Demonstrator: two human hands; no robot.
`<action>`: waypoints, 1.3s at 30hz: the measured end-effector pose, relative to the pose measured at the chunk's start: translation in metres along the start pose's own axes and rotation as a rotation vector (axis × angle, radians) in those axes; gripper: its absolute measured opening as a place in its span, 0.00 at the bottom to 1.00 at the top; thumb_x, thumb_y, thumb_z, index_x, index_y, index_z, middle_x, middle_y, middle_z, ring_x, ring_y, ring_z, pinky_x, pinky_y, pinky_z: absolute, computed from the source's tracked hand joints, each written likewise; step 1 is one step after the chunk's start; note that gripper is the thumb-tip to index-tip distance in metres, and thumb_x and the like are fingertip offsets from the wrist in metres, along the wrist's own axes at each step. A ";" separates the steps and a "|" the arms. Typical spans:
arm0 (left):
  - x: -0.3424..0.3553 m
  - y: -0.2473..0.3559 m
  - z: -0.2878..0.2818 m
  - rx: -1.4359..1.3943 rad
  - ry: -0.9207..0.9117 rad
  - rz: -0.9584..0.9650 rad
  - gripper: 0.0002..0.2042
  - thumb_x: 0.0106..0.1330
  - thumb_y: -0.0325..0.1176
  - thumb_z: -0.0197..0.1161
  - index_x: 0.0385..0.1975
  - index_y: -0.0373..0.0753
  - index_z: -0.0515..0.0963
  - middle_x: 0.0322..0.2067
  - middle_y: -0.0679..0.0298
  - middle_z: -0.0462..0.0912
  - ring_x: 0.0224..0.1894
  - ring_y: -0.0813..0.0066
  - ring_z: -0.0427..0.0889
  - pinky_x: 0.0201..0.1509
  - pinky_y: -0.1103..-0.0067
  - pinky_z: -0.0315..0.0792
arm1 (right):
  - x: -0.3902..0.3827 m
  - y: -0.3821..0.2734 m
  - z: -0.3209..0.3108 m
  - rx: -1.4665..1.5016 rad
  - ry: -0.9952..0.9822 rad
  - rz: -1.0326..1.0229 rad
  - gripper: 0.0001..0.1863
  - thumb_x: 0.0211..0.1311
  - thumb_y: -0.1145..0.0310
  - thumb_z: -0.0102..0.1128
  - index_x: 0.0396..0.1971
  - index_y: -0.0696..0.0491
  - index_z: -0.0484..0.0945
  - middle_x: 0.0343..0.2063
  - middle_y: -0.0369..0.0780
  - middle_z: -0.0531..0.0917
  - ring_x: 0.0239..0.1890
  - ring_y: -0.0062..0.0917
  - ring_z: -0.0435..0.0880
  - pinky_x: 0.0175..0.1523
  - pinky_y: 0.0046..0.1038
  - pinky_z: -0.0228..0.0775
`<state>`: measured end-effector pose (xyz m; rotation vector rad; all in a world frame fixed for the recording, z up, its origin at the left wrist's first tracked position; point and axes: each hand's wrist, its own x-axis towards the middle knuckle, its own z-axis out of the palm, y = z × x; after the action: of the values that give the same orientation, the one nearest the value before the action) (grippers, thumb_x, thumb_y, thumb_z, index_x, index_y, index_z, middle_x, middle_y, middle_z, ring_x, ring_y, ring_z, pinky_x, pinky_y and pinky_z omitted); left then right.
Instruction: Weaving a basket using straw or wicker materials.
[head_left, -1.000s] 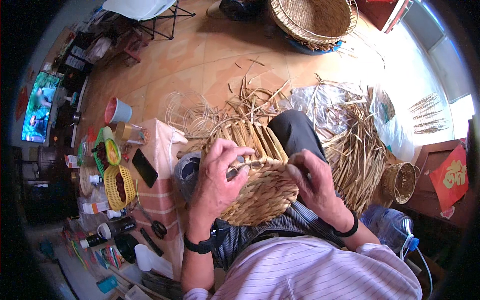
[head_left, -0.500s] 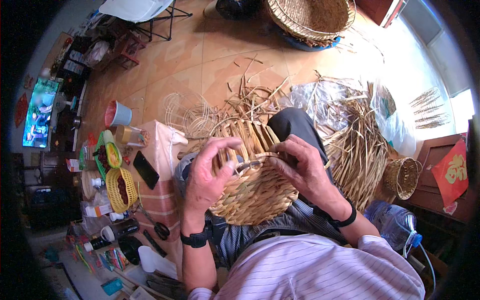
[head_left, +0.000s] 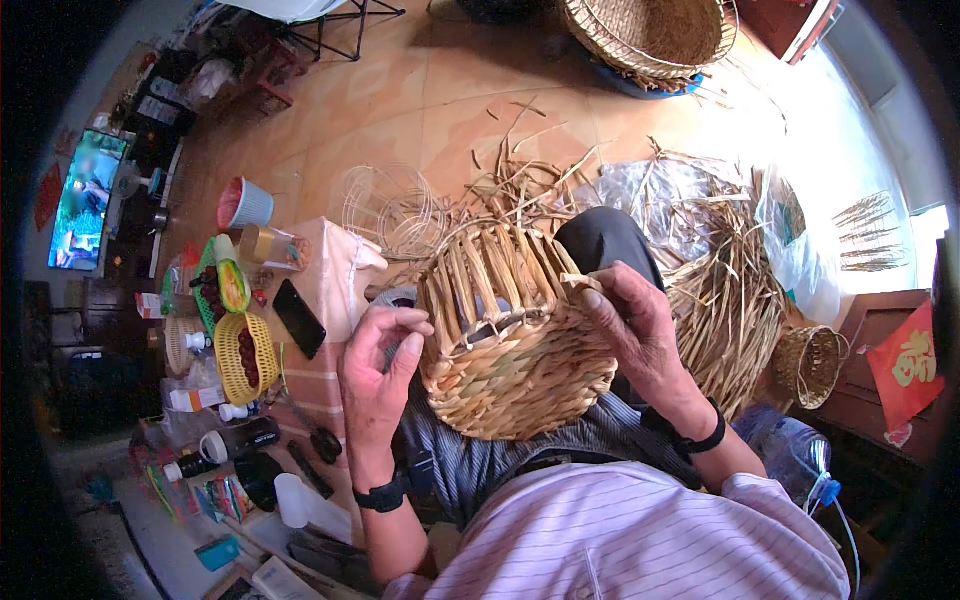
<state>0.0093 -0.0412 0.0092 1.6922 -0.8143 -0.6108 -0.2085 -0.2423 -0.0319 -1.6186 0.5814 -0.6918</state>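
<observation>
A half-woven straw basket (head_left: pixel 515 340) rests on my lap, its round woven base toward me and loose upright stakes pointing away. My right hand (head_left: pixel 640 335) grips the basket's right edge and pinches a flat straw strand (head_left: pixel 578 283) against the stakes. My left hand (head_left: pixel 380 375) hovers just left of the basket with curled fingers, holding nothing that I can see. Each wrist wears a dark band.
Loose straw (head_left: pixel 725 290) lies heaped on the floor to the right, next to a small woven basket (head_left: pixel 808 365). A large flat basket (head_left: pixel 655 35) sits far ahead. Wire rings (head_left: pixel 385 210) lie on the floor. A low table at left holds a phone (head_left: pixel 298 318), a yellow basket (head_left: pixel 245 358) and bottles.
The basket has turned and tilted, showing more of its stakes. My left hand has come off the weave and now hangs beside it; my right hand has shifted to the right edge.
</observation>
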 end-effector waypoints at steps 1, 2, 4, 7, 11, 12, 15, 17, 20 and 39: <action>-0.002 0.001 0.001 -0.005 0.006 0.012 0.09 0.75 0.26 0.65 0.50 0.33 0.81 0.43 0.65 0.84 0.47 0.78 0.83 0.57 0.79 0.76 | -0.001 0.001 -0.001 -0.004 -0.005 0.000 0.07 0.75 0.73 0.64 0.43 0.62 0.81 0.30 0.42 0.76 0.33 0.30 0.76 0.41 0.29 0.70; -0.005 0.004 0.002 0.088 -0.016 0.063 0.08 0.73 0.25 0.67 0.48 0.33 0.81 0.43 0.65 0.84 0.46 0.78 0.83 0.55 0.79 0.77 | -0.001 0.001 -0.003 -0.037 0.008 -0.012 0.07 0.75 0.73 0.64 0.43 0.62 0.81 0.30 0.42 0.76 0.33 0.29 0.76 0.41 0.29 0.70; -0.008 0.010 0.005 0.262 -0.043 0.133 0.09 0.64 0.22 0.72 0.43 0.35 0.84 0.42 0.62 0.84 0.43 0.74 0.82 0.47 0.77 0.77 | -0.003 -0.001 -0.004 -0.077 0.028 -0.036 0.06 0.75 0.74 0.64 0.43 0.62 0.81 0.29 0.42 0.76 0.32 0.29 0.76 0.40 0.28 0.69; -0.009 0.018 0.012 0.468 -0.058 0.187 0.12 0.59 0.21 0.73 0.43 0.36 0.84 0.43 0.61 0.83 0.44 0.67 0.83 0.49 0.73 0.77 | -0.007 -0.006 -0.005 -0.208 -0.009 -0.084 0.07 0.73 0.74 0.65 0.42 0.62 0.81 0.29 0.43 0.75 0.31 0.32 0.76 0.39 0.29 0.69; -0.010 0.026 0.017 0.579 -0.074 0.268 0.13 0.57 0.21 0.74 0.43 0.38 0.85 0.43 0.58 0.83 0.46 0.59 0.84 0.54 0.68 0.77 | -0.008 -0.009 -0.001 -0.212 -0.024 -0.183 0.06 0.72 0.74 0.66 0.42 0.61 0.81 0.29 0.45 0.76 0.31 0.37 0.77 0.38 0.32 0.71; -0.011 0.027 0.018 0.568 -0.074 0.233 0.14 0.57 0.21 0.73 0.44 0.38 0.85 0.43 0.58 0.83 0.47 0.58 0.84 0.54 0.68 0.77 | -0.008 -0.009 -0.001 -0.215 -0.051 -0.203 0.06 0.72 0.74 0.66 0.42 0.61 0.81 0.29 0.45 0.76 0.32 0.39 0.78 0.38 0.34 0.71; -0.013 0.031 0.021 0.512 -0.034 0.191 0.14 0.57 0.20 0.73 0.44 0.39 0.85 0.44 0.58 0.83 0.47 0.57 0.83 0.54 0.67 0.77 | -0.009 -0.010 -0.001 -0.197 -0.085 -0.245 0.05 0.72 0.74 0.66 0.41 0.60 0.81 0.30 0.45 0.77 0.32 0.41 0.80 0.39 0.36 0.73; -0.012 0.033 0.027 0.511 -0.035 0.212 0.16 0.57 0.20 0.73 0.45 0.39 0.85 0.45 0.57 0.83 0.49 0.57 0.83 0.57 0.66 0.76 | -0.011 -0.011 -0.001 -0.240 -0.117 -0.204 0.05 0.71 0.74 0.66 0.41 0.60 0.81 0.30 0.45 0.78 0.33 0.42 0.81 0.39 0.36 0.74; -0.004 0.031 0.039 0.528 -0.060 0.270 0.18 0.57 0.21 0.73 0.49 0.39 0.83 0.48 0.56 0.83 0.54 0.55 0.82 0.62 0.65 0.75 | -0.012 -0.014 -0.001 -0.295 -0.101 -0.227 0.06 0.69 0.75 0.68 0.42 0.59 0.82 0.31 0.46 0.80 0.35 0.43 0.82 0.40 0.37 0.75; 0.028 0.029 0.063 0.426 -0.225 0.137 0.21 0.60 0.22 0.71 0.54 0.38 0.81 0.44 0.57 0.84 0.52 0.59 0.83 0.61 0.65 0.75 | -0.013 -0.009 0.015 -0.712 0.009 -0.485 0.14 0.52 0.71 0.77 0.36 0.52 0.80 0.25 0.38 0.74 0.23 0.35 0.80 0.27 0.36 0.72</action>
<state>-0.0260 -0.1059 0.0210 1.9499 -1.2809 -0.5658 -0.2073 -0.2214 -0.0262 -2.4702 0.4655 -0.9029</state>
